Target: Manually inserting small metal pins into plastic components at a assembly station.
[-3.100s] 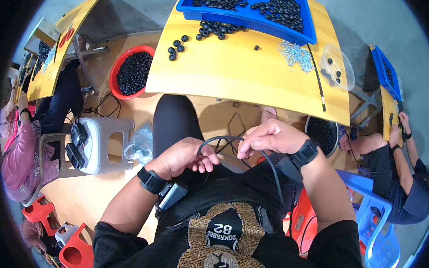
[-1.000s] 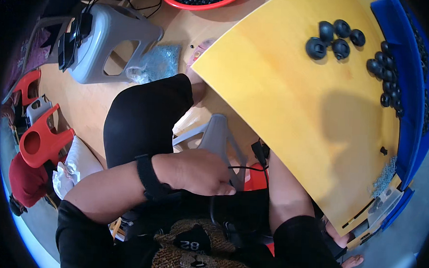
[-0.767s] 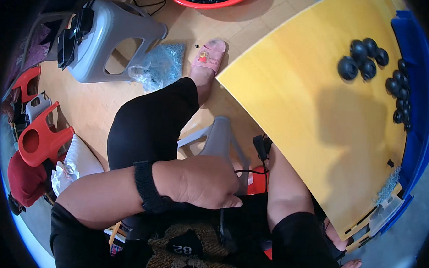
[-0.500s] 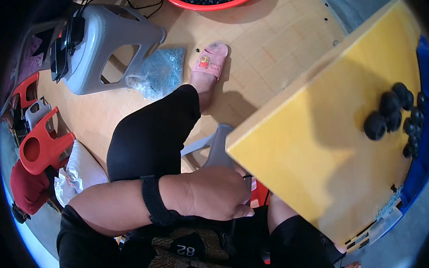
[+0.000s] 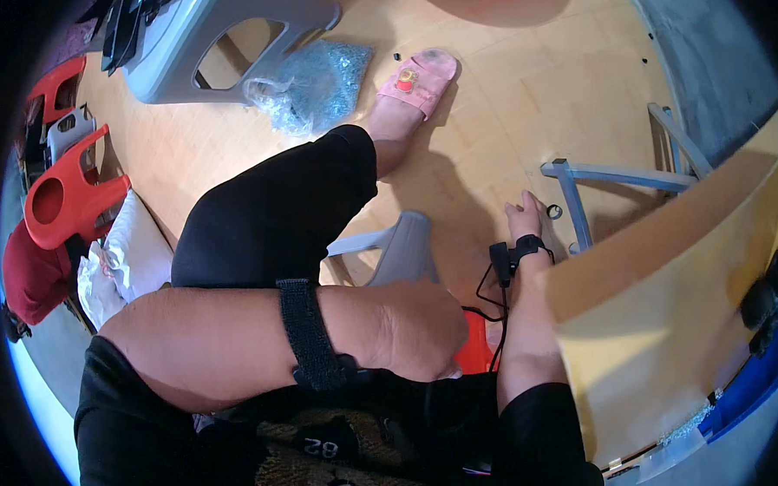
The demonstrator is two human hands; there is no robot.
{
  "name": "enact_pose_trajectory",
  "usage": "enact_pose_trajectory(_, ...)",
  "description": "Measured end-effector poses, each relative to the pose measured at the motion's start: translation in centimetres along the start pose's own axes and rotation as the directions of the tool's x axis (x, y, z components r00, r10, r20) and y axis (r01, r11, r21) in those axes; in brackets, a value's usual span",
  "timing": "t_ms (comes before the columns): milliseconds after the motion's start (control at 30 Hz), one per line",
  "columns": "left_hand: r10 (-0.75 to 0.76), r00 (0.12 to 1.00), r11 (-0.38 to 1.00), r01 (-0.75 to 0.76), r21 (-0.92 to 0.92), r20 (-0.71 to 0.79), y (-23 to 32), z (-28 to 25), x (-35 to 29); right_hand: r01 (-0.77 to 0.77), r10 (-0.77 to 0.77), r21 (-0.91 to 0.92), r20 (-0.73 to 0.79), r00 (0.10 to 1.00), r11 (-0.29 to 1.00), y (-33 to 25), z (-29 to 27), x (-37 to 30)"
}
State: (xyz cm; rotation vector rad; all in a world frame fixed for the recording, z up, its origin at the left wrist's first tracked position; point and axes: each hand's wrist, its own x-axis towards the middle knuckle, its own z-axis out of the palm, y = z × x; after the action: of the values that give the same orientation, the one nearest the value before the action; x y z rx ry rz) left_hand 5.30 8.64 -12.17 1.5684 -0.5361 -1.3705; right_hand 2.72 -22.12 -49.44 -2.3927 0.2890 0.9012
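Head view: dark ring (image 5: 554,212) lies just right of nearer right hand (image 5: 526,219), fingers partly spread, seemingly empty; left hand (image 5: 427,331): grip hidden, cannot tell.

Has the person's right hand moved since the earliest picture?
Yes, down toward the floor: the right hand was up in front of the body, and now reaches low beside the yellow table, close to a small ring.

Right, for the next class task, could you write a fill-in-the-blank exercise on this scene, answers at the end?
Beside the right hand in the picture is a small dark thing shaped like a ____.
The slipper is ____ in colour.
Beside the clear bag of blue pieces stands a pale plastic ____.

Missing words: ring; pink; stool.
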Motion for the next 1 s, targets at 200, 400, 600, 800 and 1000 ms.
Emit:
enact_pose_trajectory(200,-0.133,0.989,0.986,0.127,0.105,0.058,-1.2,0.5,-0.3,-0.114,0.115,-0.035,0.014,0.993,0.993,-6.4,-2.0,-1.8)
enact_pose_trajectory(400,-0.133,0.989,0.991,0.133,0.0,0.072,-1.7,-0.2,-0.7,-0.025,0.018,-0.215,-0.033,0.999,0.976,-7.2,-1.7,-0.5)
enact_pose_trajectory(600,-0.087,0.99,0.994,0.093,0.048,-0.115,-2.2,-0.2,-1.5,-0.058,0.022,-0.314,-0.115,0.993,0.948,-6.8,-1.7,0.9)
enact_pose_trajectory(800,-0.109,0.989,0.994,0.11,0.007,-0.099,-2.4,-0.5,-2.0,0.034,-0.099,-0.443,-0.124,0.987,0.896,-7.4,-1.0,0.4)
enact_pose_trajectory(1000,-0.08,0.987,0.995,0.073,-0.061,-0.137,-2.7,-0.3,-2.3,-0.067,-0.004,-0.345,-0.202,0.979,0.936,-10.9,0.6,-1.3)
